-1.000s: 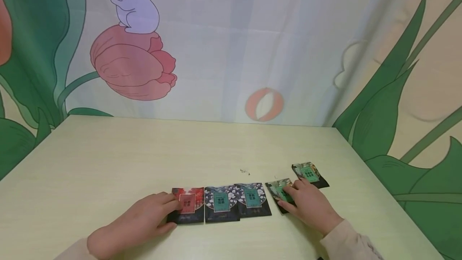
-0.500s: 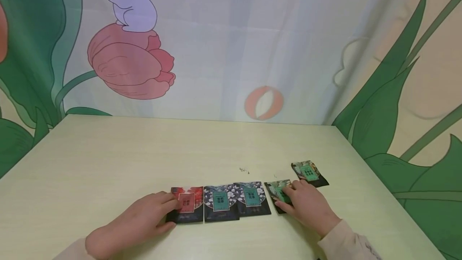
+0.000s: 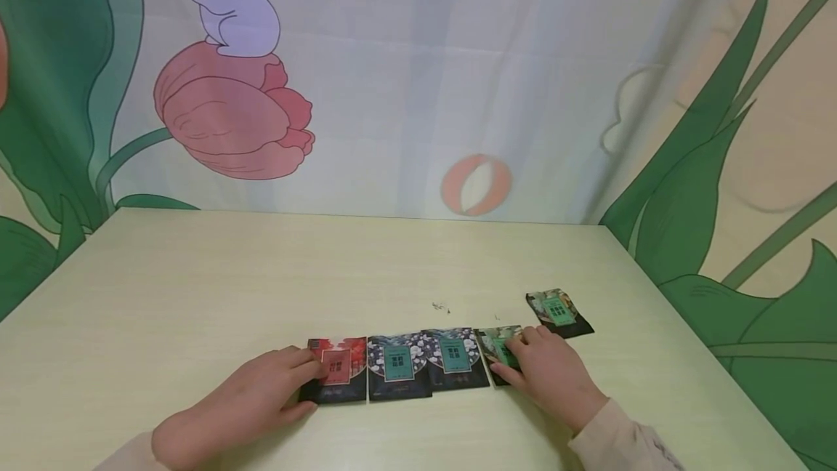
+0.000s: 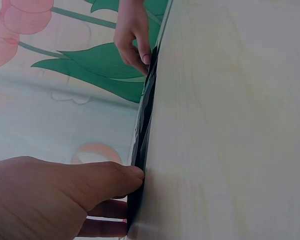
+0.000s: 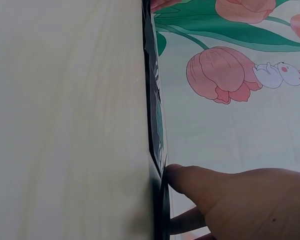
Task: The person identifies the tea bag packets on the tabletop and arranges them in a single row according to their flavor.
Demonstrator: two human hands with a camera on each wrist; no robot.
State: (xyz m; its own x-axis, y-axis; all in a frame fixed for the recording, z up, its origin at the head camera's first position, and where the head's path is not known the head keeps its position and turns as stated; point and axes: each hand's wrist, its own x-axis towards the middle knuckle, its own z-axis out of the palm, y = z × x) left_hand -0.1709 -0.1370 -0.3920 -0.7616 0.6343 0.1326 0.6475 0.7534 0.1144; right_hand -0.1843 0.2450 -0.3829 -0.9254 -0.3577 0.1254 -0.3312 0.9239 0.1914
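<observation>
Flat printed sachets lie in a row on the table in the head view. At the left end is a red-labelled sachet [image 3: 349, 378], and my left hand [image 3: 251, 395] rests its fingers on it, thumb by the lower left corner. Two blue sachets with white flowers and teal labels follow, the first [image 3: 399, 373] and the second [image 3: 455, 360], slightly overlapping. Beside them, a green-labelled sachet [image 3: 500, 344] is partly hidden under my right hand [image 3: 556, 376], whose fingertips press on it. In the right wrist view its thumb [image 5: 182, 175] touches the dark sachet edge.
Another green-labelled sachet [image 3: 559, 311] lies tilted behind the right hand. Small dark crumbs [image 3: 441, 307] are scattered behind the row. The pale wooden table [image 3: 229, 275] ends at a printed curtain [image 3: 379, 93] with flowers and a rabbit.
My right hand has slid its green-labelled sachet left and straightened it, right up to the second blue one. My left hand stays on the red-labelled sachet. The head view has shifted slightly.
</observation>
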